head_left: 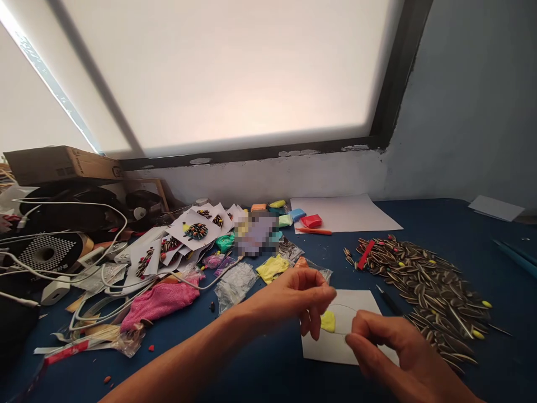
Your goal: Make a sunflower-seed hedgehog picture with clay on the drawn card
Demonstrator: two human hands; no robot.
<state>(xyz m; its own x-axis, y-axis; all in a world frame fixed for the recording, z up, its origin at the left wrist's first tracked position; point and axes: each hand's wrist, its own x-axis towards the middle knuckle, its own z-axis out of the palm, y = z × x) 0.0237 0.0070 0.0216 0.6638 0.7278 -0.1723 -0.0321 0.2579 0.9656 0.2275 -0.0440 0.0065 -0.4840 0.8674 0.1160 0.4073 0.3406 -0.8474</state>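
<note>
Blue table (260, 369), dark top, cluttered left and mid. Small white card (316, 351) near front, oval outline drawn on it, yellow clay (329, 322) inside at the outline's left end. Left hand (327, 294) over card, fingers curled, thumb by forefinger; can't tell if anything is pinched. Right hand (352, 330) at card's right side, thumb and forefinger close together; can't tell if gripping.

Right: striped seed pile (436, 285) spread loose, yellow bits in it, red strip (366, 254) on its left edge, dark pen (390, 301) between pile and card. Back: white sheet (356, 210), red pack (311, 221) and orange tool (314, 230) on it. Mid-left: stacked seed-picture cards (195, 229), clear bag (235, 285), pink cloth (161, 302). Far left: white cables, round speaker (46, 252), cardboard box (62, 162) above.

Room: pale blind (235, 73) over window, dark frame (396, 84), chipped along the bottom. Grey wall (474, 106) right. Pixelated patch mid-table, contents unreadable.
</note>
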